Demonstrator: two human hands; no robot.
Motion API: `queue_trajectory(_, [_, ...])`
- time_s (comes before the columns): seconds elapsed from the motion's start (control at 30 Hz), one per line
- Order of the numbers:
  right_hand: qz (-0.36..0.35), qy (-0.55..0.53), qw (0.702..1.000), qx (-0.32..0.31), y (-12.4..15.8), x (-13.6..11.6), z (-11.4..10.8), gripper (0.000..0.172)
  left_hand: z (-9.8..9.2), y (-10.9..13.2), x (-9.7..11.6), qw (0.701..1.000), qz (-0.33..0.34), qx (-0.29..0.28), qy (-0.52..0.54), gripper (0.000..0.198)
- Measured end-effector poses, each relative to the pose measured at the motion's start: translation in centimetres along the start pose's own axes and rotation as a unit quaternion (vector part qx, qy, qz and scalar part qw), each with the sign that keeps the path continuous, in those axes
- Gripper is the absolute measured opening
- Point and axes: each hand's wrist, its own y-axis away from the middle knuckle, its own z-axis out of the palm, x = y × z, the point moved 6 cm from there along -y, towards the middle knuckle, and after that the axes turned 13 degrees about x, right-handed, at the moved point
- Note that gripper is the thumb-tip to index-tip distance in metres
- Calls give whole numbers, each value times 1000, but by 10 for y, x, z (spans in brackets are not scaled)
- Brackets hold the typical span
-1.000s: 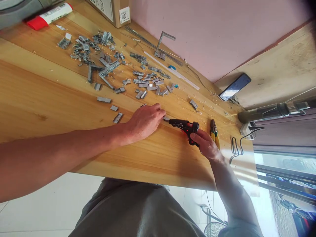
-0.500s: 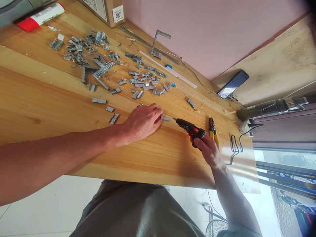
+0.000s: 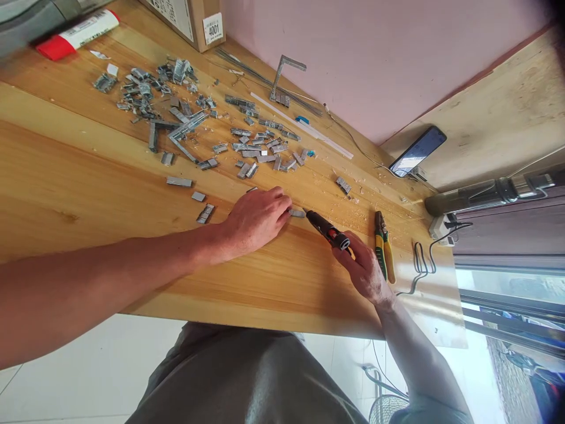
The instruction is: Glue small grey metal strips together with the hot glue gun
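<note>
My left hand (image 3: 260, 218) is closed, its fingertips pinching one end of a small flat grey strip (image 3: 297, 214) just above or on the wooden table. My right hand (image 3: 362, 268) is wrapped round a black hot glue gun (image 3: 326, 228) with orange parts. The gun's nozzle points left and sits at the free end of the strip; whether it touches cannot be made out. Pliers (image 3: 384, 250) with yellow and green handles lie right beside my right hand. Left of my left hand lie a few loose grey pieces (image 3: 179, 182).
Piles of grey metal-looking pieces (image 3: 141, 88) cover the table's far left and middle. An L-shaped bracket (image 3: 282, 73) stands near the wall. Further right are a phone (image 3: 418, 152), a power socket (image 3: 441, 229) and a cable (image 3: 417, 271). A cardboard box (image 3: 212, 29) stands at the back.
My right hand has brought the glue gun leftward, so its nozzle is now at the strip's end. The pliers show more fully. My left hand holds nearly still.
</note>
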Motion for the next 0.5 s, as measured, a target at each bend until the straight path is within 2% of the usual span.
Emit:
queue_trajectory(0.1, [-2, -2, 1000, -14, -2, -4, 0, 22, 0, 1, 0, 1000, 4, 14, 6, 19])
queue_trajectory(0.27, [-8, 5, 1000, 12, 0, -5, -5, 25, -2, 2, 0, 1000, 9, 21, 16, 14])
queue_trajectory(0.5, [-53, 23, 998, 20, 9, -8, 7, 31, -1, 2, 0, 999, 9, 22, 26, 16])
